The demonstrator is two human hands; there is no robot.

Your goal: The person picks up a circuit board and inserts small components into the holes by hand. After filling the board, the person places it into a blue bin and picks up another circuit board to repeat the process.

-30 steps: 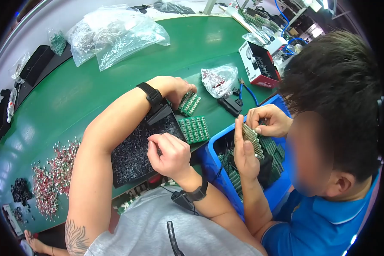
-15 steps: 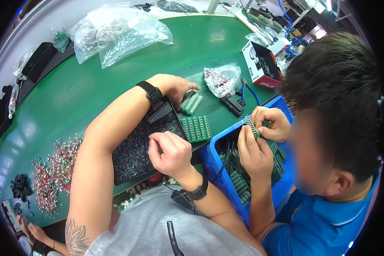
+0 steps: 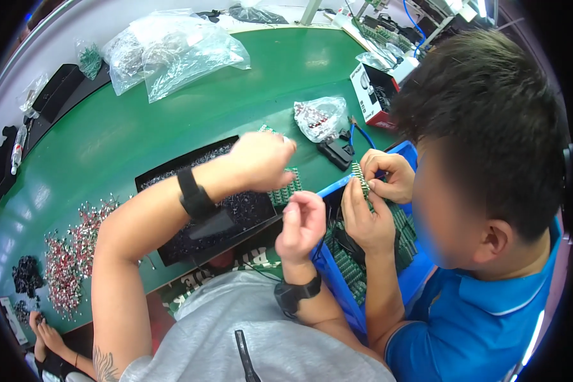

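My left hand (image 3: 264,160) hangs over the right end of a black tray (image 3: 162,251), its fingers curled in; what they may hold is hidden. The tray holds many small dark parts (image 3: 251,207). Just beyond and beneath this hand lie green circuit board panels (image 3: 291,185), partly covered by it. My right hand (image 3: 301,228) is raised beside the near left corner of a blue crate (image 3: 328,280). Its fingers are curled toward the thumb, and I cannot make out anything in them.
At my right, a co-worker in a blue shirt holds a green board strip (image 3: 360,178) above the crate of boards. Red-and-white small parts (image 3: 67,270) are heaped at left. A plastic bag (image 3: 319,119), black device (image 3: 335,155), blue-handled pliers (image 3: 363,134) and box (image 3: 374,95) lie beyond.
My left hand has drawn back from the far board panel toward me. My right hand has moved right, from over the tray to beside the crate. The tray looks turned.
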